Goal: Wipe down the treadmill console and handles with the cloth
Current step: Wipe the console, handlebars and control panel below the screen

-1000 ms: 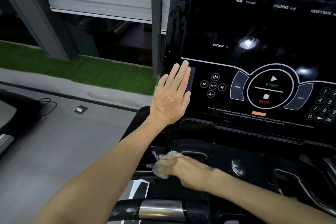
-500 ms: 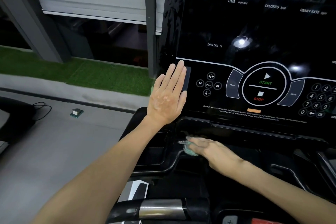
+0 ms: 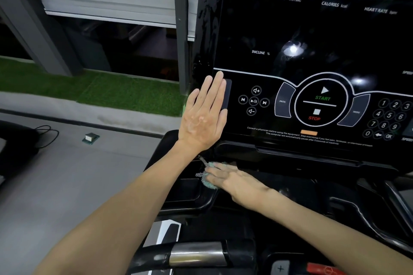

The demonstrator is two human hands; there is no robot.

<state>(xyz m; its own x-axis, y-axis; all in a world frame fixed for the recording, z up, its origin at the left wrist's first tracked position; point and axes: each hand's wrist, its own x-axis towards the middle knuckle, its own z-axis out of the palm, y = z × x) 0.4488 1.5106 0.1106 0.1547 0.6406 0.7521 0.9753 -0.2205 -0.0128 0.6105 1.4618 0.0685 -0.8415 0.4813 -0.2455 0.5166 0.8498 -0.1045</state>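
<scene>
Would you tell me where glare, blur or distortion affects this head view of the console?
Head view: two bright reflections glare on the glossy console, one beside INCLINE and one to the right of START; the cloth and right hand sit in dim shade and look slightly soft; the wide lens bows lines near the picture's edges.

The left hand [image 3: 204, 116] lies flat on the lower left corner of the console [image 3: 312, 35] and blocks that edge — the rest of the console face, to the right, is free to pass over. Just below the console, the right hand [image 3: 237, 181] and the cloth [image 3: 209, 183] under it fill the left end of the tray [image 3: 301, 185]. The handlebar [image 3: 196, 252] crosses nearer than the console — open floor [image 3: 67, 185] lies left of the console.
</scene>
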